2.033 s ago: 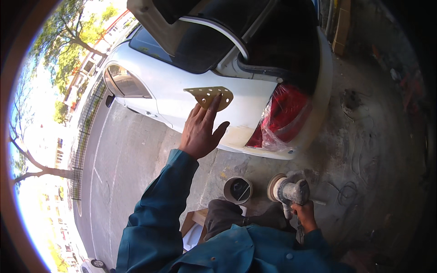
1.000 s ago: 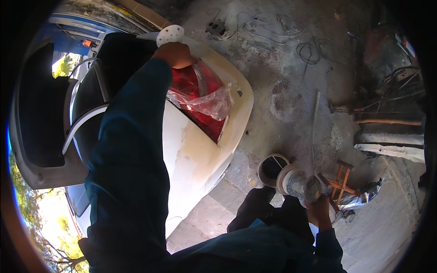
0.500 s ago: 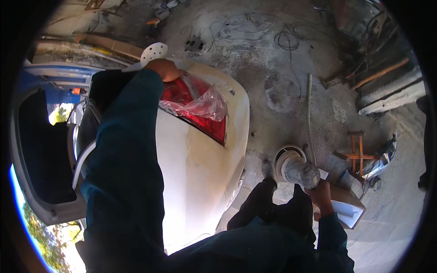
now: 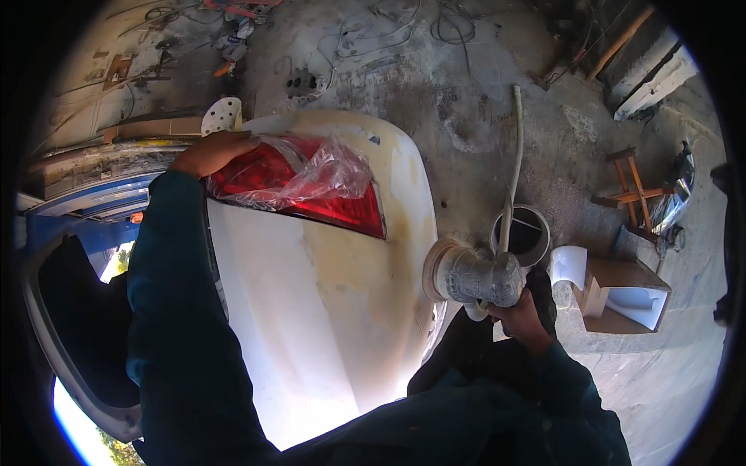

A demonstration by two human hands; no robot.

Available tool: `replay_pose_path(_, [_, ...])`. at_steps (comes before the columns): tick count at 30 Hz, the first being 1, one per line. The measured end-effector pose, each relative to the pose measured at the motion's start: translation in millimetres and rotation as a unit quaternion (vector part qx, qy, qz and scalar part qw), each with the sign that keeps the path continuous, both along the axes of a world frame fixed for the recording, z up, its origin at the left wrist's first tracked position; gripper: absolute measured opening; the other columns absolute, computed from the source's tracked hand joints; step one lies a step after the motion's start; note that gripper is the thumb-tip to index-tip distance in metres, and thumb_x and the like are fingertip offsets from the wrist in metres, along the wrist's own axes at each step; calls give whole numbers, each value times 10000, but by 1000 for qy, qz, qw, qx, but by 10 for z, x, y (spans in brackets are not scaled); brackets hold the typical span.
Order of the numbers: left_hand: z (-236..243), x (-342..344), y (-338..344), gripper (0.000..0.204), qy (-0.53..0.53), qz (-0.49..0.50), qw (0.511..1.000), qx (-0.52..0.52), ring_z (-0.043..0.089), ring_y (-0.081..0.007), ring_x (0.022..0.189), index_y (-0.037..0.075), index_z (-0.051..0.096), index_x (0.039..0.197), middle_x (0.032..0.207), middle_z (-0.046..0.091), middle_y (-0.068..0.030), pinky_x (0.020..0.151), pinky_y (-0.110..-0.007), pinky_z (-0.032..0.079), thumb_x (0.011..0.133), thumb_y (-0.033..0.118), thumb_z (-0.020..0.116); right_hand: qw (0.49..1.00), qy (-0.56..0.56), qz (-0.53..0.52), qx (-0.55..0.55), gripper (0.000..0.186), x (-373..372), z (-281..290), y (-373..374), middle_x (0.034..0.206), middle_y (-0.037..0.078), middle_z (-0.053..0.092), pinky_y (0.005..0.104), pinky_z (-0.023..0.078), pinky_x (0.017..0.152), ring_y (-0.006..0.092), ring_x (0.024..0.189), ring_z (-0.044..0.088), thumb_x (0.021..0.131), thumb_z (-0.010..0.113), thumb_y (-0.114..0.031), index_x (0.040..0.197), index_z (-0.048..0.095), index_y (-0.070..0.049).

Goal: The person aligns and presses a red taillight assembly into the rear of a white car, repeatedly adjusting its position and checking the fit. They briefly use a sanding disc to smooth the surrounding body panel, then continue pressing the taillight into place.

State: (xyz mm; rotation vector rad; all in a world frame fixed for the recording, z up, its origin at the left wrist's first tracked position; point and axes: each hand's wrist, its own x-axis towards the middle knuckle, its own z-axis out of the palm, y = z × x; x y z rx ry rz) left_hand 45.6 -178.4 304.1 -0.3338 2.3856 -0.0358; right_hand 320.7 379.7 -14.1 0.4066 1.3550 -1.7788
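My left hand [image 4: 214,152] rests on the far left end of a red tail light [image 4: 338,213], its visible fingers stretched out. Crumpled clear plastic film [image 4: 318,177] covers part of the light. Just beyond the hand, a white perforated sanding disc [image 4: 223,115] stands out at the edge of the car; whether it touches the hand is hidden. My right hand [image 4: 522,320] is closed around the grey, dusty body of a power sander [image 4: 478,273], its round pad turned toward the car. A pale hose [image 4: 514,171] runs from behind the sander to the far floor.
The pale car body panel [image 4: 311,287] has patchy filler areas. Right of it stand a round bin [image 4: 536,237], an opened cardboard box [image 4: 628,299] and a wooden stand [image 4: 633,190]. Cables [image 4: 454,27] lie on the far floor. A raised car door or lid [image 4: 78,326] is at left.
My right hand has brought the sander up and left, close to the car's side. My left hand has slid left along the tail light. The view has shifted a little.
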Motion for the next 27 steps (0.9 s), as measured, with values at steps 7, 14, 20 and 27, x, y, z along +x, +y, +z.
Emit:
replay_pose_path(7, [-13, 320, -377, 511, 167, 74, 974, 137, 764, -272, 1160, -5, 768, 1421, 1292, 817, -191, 1086, -356, 550, 1104, 390, 697, 986, -103, -8, -128, 237, 131, -173, -809, 885, 103, 786, 368, 610, 654, 202, 673, 739, 859, 879, 1, 1069, 776, 35])
replay_pose_path(14, [-89, 411, -406, 513, 212, 180, 937, 213, 788, -207, 1063, -30, 782, 1384, 1238, 831, -139, 984, -317, 608, 1092, 385, 709, 987, -122, 21, -107, 272, 389, -234, -1087, 882, 96, 761, 362, 612, 642, 209, 697, 741, 847, 839, 79, 1094, 741, 21])
replay_pose_path(20, [-179, 501, -626, 464, 307, 57, 938, 154, 783, -210, 1058, -32, 815, 1300, 1218, 835, -159, 992, -330, 589, 1121, 368, 661, 984, -136, 23, -115, 377, 435, -313, -1068, 974, 106, 801, 379, 649, 737, 214, 794, 783, 856, 874, 14, 1207, 737, 29])
replay_pose_path(27, [-184, 506, -956, 306, 315, -136, 939, 34, 801, -366, 1060, 60, 779, 1348, 1181, 820, -235, 969, -413, 615, 1117, 192, 628, 986, -90, 34, -136, 417, 354, -221, -1096, 1025, 108, 801, 387, 647, 728, 211, 829, 776, 876, 876, 104, 1250, 724, 0])
